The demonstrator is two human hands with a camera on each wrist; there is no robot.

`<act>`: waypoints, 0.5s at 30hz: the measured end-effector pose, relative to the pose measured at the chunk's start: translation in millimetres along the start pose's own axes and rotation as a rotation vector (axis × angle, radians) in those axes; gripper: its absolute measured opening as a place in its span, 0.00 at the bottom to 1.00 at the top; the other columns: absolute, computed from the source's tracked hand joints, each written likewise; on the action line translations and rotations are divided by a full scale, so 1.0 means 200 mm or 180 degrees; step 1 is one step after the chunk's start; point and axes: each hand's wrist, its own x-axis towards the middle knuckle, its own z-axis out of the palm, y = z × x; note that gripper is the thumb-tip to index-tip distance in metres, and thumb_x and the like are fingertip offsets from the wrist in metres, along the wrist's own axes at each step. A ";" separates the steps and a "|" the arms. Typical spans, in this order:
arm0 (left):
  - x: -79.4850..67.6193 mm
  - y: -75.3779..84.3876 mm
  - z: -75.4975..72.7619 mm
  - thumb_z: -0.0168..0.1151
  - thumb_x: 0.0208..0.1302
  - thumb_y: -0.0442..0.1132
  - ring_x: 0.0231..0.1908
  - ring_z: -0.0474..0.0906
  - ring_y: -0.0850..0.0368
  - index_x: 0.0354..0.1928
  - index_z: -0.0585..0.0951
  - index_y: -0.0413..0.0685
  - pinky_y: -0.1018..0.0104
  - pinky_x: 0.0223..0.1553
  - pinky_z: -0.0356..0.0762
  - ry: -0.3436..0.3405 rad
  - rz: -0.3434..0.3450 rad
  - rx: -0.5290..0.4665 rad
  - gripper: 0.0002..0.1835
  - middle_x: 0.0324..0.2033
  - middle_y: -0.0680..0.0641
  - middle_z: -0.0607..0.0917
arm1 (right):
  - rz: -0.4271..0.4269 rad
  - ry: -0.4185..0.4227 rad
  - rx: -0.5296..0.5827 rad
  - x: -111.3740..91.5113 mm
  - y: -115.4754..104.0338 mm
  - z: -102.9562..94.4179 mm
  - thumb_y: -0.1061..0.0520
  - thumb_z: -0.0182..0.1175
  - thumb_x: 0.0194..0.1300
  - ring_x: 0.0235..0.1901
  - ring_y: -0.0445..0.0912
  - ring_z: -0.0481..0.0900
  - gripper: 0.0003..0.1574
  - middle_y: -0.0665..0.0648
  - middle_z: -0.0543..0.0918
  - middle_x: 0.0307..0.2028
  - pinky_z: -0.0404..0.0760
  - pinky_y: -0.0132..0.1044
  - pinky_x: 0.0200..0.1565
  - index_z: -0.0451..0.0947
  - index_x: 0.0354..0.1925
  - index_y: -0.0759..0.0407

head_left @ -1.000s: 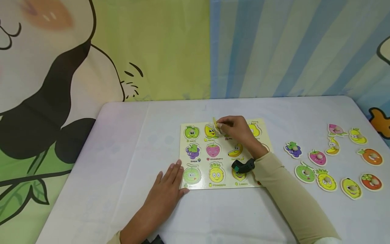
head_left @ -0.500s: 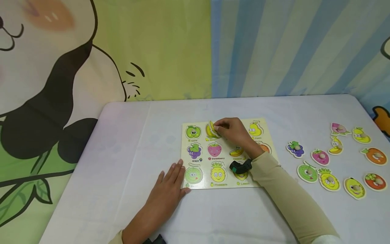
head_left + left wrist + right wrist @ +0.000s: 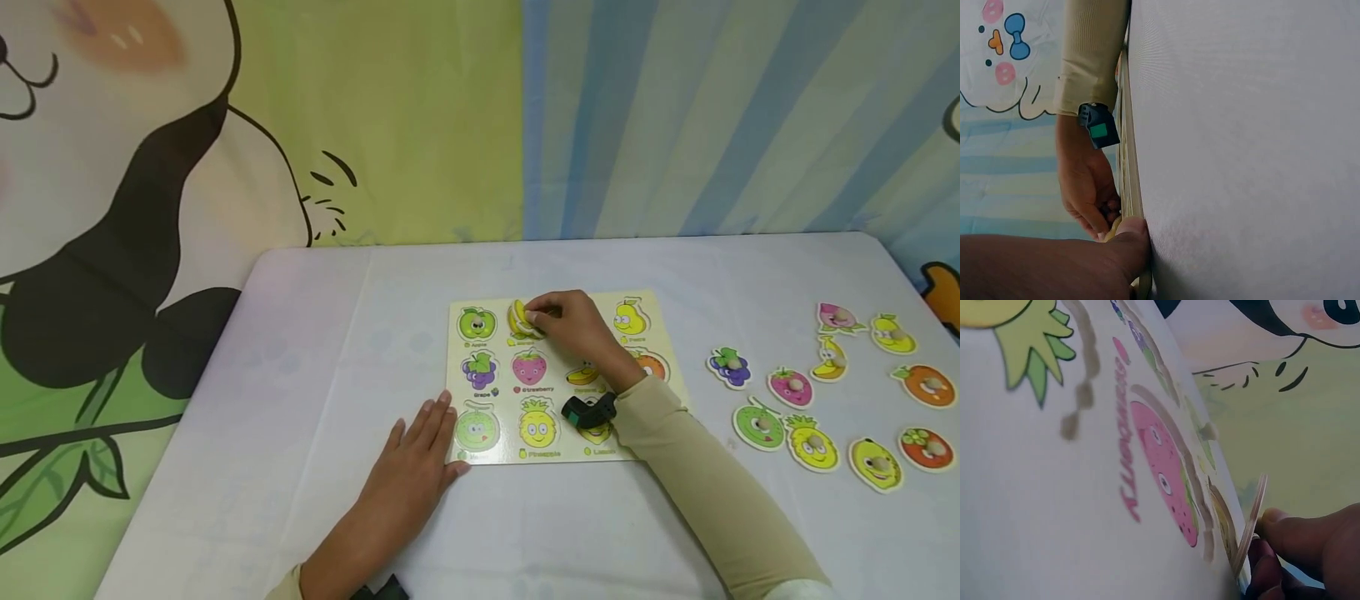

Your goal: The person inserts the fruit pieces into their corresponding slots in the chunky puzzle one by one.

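Observation:
A wooden fruit puzzle board (image 3: 497, 454) lies on the table. My right hand (image 3: 576, 321) is over its top row, thumb and fingers pinching a yellow fruit puzzle piece (image 3: 517, 317). The piece is tilted over the matching yellow fruit slot, its lower edge at the board. In the right wrist view, the thin puzzle piece (image 3: 1251, 528) stands edge-on in the pinch. My left hand (image 3: 408, 467) rests with straight fingers at the board's lower left corner; in the left wrist view its thumb (image 3: 1132, 230) lies against the board edge. A green apple piece (image 3: 476, 324) with a knob sits in the top left slot.
Several knobbed pieces lie right of the board, among them grapes (image 3: 728, 368), a strawberry (image 3: 790, 388), a melon (image 3: 758, 426), a pineapple (image 3: 812, 446), a banana (image 3: 828, 360) and a lemon (image 3: 876, 465). A cartoon-printed curtain (image 3: 420, 125) hangs behind the white table (image 3: 337, 333).
My right hand has brought the yellow piece slightly left and lowered it from nearly upright onto the yellow fruit slot. The left hand keeps its place on the board.

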 end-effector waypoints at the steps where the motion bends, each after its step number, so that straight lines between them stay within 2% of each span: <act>1: 0.00 0.00 0.00 0.61 0.67 0.52 0.70 0.55 0.41 0.69 0.64 0.33 0.38 0.61 0.62 0.0000 0.0006 0.0003 0.38 0.72 0.37 0.58 | -0.0008 0.0003 -0.0036 0.00 0.00 0.01 0.56 0.60 0.70 0.35 0.48 0.78 0.12 0.56 0.84 0.40 0.76 0.41 0.39 0.84 0.47 0.60; 6: 0.00 0.00 -0.01 0.60 0.67 0.52 0.70 0.56 0.41 0.70 0.64 0.33 0.38 0.61 0.62 -0.0010 0.0011 0.0015 0.38 0.72 0.38 0.58 | -0.0010 0.0020 -0.0203 -0.01 -0.01 0.03 0.56 0.61 0.69 0.36 0.47 0.78 0.11 0.55 0.84 0.41 0.76 0.41 0.39 0.84 0.46 0.59; 15: 0.00 0.00 0.00 0.60 0.68 0.52 0.71 0.55 0.42 0.70 0.63 0.34 0.39 0.61 0.61 -0.0047 -0.0009 0.0043 0.38 0.72 0.38 0.57 | -0.0052 0.0058 -0.0249 -0.02 -0.02 0.03 0.56 0.61 0.69 0.35 0.47 0.78 0.11 0.56 0.84 0.40 0.75 0.41 0.38 0.84 0.46 0.59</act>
